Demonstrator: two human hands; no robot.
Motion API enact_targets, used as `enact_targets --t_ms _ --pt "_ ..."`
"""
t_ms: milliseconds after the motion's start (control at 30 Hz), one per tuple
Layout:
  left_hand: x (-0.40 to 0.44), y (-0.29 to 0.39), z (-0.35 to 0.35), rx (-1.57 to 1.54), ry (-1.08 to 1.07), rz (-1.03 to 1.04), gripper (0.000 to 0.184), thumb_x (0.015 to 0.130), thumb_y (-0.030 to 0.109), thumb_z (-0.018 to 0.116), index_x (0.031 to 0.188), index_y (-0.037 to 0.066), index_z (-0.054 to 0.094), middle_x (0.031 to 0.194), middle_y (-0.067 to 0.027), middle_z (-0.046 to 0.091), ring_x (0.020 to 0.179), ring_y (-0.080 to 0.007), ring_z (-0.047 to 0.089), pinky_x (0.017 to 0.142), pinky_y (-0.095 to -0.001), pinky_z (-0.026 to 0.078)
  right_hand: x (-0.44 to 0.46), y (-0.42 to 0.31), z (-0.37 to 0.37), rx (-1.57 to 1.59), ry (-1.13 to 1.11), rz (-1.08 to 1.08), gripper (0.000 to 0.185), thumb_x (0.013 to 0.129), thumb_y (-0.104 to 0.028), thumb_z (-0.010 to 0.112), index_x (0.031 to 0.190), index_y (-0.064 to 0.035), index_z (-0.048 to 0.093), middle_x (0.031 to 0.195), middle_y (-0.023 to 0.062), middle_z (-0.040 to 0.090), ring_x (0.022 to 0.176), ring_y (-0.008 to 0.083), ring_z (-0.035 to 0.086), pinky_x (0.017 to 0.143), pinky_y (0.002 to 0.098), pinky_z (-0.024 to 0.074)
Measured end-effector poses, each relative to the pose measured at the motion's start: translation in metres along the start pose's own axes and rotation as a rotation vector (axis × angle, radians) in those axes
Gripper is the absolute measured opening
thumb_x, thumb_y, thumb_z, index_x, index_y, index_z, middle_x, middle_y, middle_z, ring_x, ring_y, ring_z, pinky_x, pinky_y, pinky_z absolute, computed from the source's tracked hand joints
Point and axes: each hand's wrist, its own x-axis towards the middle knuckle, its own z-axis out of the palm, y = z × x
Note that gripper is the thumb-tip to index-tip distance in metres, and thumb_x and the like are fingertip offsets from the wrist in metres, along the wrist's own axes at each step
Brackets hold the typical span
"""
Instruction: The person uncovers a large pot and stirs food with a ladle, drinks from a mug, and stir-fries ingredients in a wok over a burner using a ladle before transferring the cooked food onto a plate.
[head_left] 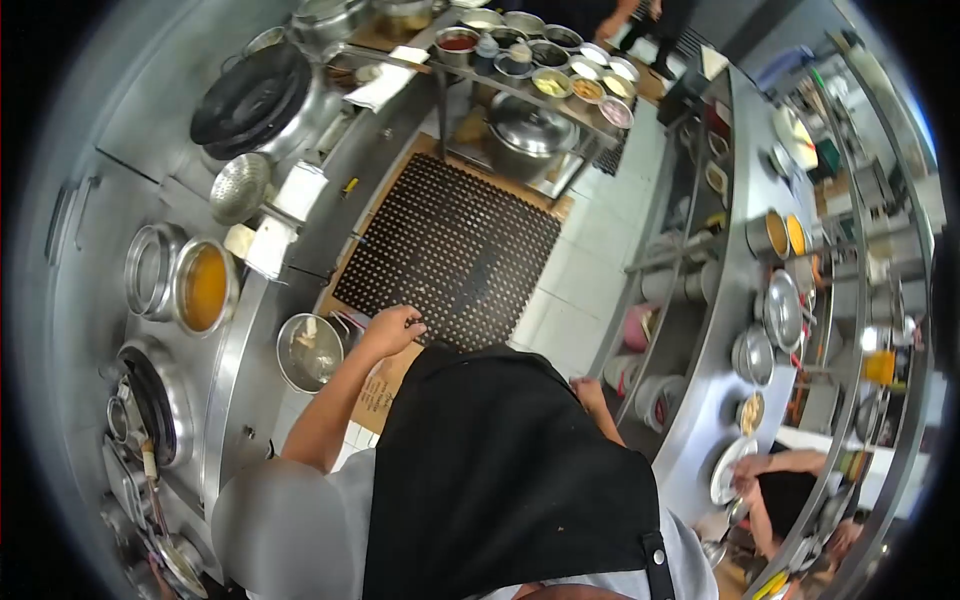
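Note:
My left hand (pixel 392 332) hangs in front of the apron (pixel 500 460), its fingers curled loosely inward, and I see nothing held in it. Left of that forearm is a metal pot (pixel 311 352) with a pale piece inside; its handle passes close to my wrist, and I cannot tell what the pot rests on. My right hand (pixel 590 392) is at the apron's right edge, partly covered by it. Its visible fingers are bent in, with no object showing.
A stove counter (pixel 225 375) runs along the left, with a pot of orange liquid (pixel 205 287), a perforated ladle (pixel 240 188) and woks. Ahead lie a black rubber mat (pixel 455 250) and a rack of ingredient tubs (pixel 551 84). At right, a person's hand (pixel 747 470) touches a white plate (pixel 728 486).

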Motion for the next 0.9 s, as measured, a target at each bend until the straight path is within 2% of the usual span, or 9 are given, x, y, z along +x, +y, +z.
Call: enact_targets --t_ms 133,267,300,500,567,633,667,733,900 --pt "0.040 -0.019 -0.060 -0.001 0.165 0.030 0.042 0.090 0.036 0.074 0.112 0.001 0.072 0.115 -0.0197 0.071 0.105 -0.0383 0.068 0.094 -0.0438 0.053 0.071 -0.153 0.030 -0.138 -0.155 -0.224 0.032 0.098 -0.034 0.066 0.106 -0.0027 0.069 0.093 0.0080 0.072 0.076 0.0199 0.069 0.060 0.0371 0.0558" --pt "0.051 -0.021 -0.074 -0.354 0.388 -0.180 0.037 0.090 0.031 0.077 0.112 0.003 0.072 0.105 -0.0170 0.073 0.089 -0.0312 0.072 0.081 -0.0406 0.057 0.123 -0.297 0.070 -0.236 -0.292 -0.224 0.032 0.099 -0.035 0.065 0.103 -0.0038 0.070 0.095 0.0078 0.073 0.078 0.0194 0.071 0.059 0.0372 0.0568" --pt "0.056 -0.042 -0.057 -0.385 0.515 -0.054 0.034 0.090 0.029 0.078 0.112 0.004 0.072 0.099 -0.0159 0.074 0.082 -0.0276 0.071 0.075 -0.0383 0.057 0.135 -0.329 0.085 -0.208 -0.326 -0.216 0.031 0.098 -0.035 0.065 0.101 -0.0047 0.071 0.095 0.0075 0.074 0.076 0.0186 0.071 0.057 0.0364 0.0569" --pt "0.017 -0.107 0.024 -0.334 0.467 -0.462 0.034 0.093 0.031 0.072 0.113 0.003 0.072 0.108 -0.0195 0.075 0.100 -0.0384 0.072 0.084 -0.0438 0.056 0.246 -0.535 0.197 -0.496 -0.582 -0.266 0.041 0.100 -0.045 0.064 0.104 -0.0052 0.072 0.088 0.0074 0.073 0.068 0.0162 0.070 0.049 0.0341 0.0547" --pt "-0.010 -0.123 0.072 -0.566 0.491 -0.897 0.035 0.093 0.029 0.070 0.114 0.001 0.072 0.104 -0.0222 0.075 0.097 -0.0387 0.072 0.084 -0.0436 0.056 0.290 -0.608 0.249 -0.551 -0.578 -0.304 0.041 0.101 -0.045 0.062 0.106 -0.0058 0.072 0.089 0.0074 0.074 0.070 0.0180 0.071 0.055 0.0378 0.0580" --pt "-0.027 -0.079 0.090 -0.828 0.745 -1.158 0.031 0.092 0.025 0.069 0.105 -0.003 0.071 0.082 -0.0150 0.072 0.072 -0.0283 0.066 0.071 -0.0434 0.054 0.326 -0.677 0.296 -0.430 -0.644 -0.256 0.043 0.103 -0.042 0.057 0.114 -0.0023 0.068 0.100 0.0127 0.074 0.082 0.0249 0.073 0.069 0.0436 0.0595" --pt "-0.070 -0.093 0.169 0.052 0.490 -0.880 0.029 0.093 0.027 0.067 0.106 0.001 0.068 0.084 -0.0123 0.070 0.076 -0.0281 0.065 0.072 -0.0443 0.053 0.331 -0.699 0.316 -0.458 -0.664 -0.236 0.043 0.103 -0.042 0.057 0.114 -0.0023 0.068 0.100 0.0127 0.074 0.082 0.0249 0.073 0.069 0.0436 0.0595" --pt "-0.081 -0.031 0.229 -0.443 0.452 -1.124 0.029 0.091 0.031 0.066 0.106 0.006 0.065 0.094 -0.0141 0.069 0.089 -0.0343 0.067 0.076 -0.0474 0.052 0.338 -0.750 0.365 -0.150 -0.657 -0.121 0.047 0.105 -0.043 0.051 0.122 -0.0014 0.064 0.111 0.0175 0.073 0.096 0.0313 0.072 0.081 0.0498 0.0585" --pt "-0.021 0.125 0.248 -0.718 0.434 -1.381 0.028 0.090 0.032 0.066 0.103 0.007 0.065 0.094 -0.0148 0.068 0.091 -0.0347 0.067 0.076 -0.0475 0.052 0.392 -0.764 0.465 0.370 -0.679 0.164 0.049 0.103 -0.051 0.047 0.120 -0.0064 0.061 0.112 0.0184 0.066 0.098 0.0363 0.065 0.091 0.0554 0.0558"
